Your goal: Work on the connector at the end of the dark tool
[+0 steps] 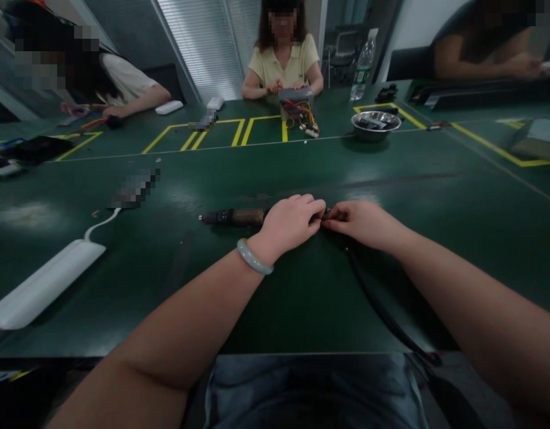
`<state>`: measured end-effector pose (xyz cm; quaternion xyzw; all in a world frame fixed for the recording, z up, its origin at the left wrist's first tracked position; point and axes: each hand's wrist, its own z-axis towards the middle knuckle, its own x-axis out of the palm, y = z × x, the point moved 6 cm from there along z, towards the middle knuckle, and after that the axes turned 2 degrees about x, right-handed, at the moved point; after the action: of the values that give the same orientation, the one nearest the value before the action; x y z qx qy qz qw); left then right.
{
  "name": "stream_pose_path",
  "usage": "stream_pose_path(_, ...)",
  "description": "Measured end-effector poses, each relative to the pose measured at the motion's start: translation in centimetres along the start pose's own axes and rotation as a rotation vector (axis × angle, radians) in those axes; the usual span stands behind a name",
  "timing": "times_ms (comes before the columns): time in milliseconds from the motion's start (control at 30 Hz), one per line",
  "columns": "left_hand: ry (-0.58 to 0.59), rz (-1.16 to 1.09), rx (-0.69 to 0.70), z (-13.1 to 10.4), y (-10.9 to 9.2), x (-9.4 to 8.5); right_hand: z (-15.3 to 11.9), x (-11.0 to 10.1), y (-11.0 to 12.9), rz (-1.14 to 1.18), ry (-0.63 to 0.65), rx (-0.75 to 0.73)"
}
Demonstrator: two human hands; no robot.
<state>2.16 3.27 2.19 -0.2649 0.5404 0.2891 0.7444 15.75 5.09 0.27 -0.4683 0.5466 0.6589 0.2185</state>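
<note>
A dark electric screwdriver with a brown middle section lies across the green table, its tip pointing left. My left hand, with a pale bangle on the wrist, is closed over the rear part of it and hides that end. Right beside it, my right hand pinches at the rear end, where the black cable begins. My fingers cover the joint between cable and screwdriver. From there the cable curves toward me and over the table's front edge.
A white power bank or case is wired to a pixelated device at left. Farther back are a metal bowl with dark parts, a power supply with coloured wires and a water bottle. Several people sit around the table.
</note>
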Motion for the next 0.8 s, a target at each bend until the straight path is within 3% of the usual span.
stream_pose_path(800, 0.024, -0.023, -0.086, 0.33, 0.10, 0.33, 0.18, 0.27, -0.16, -0.027, -0.050, -0.056)
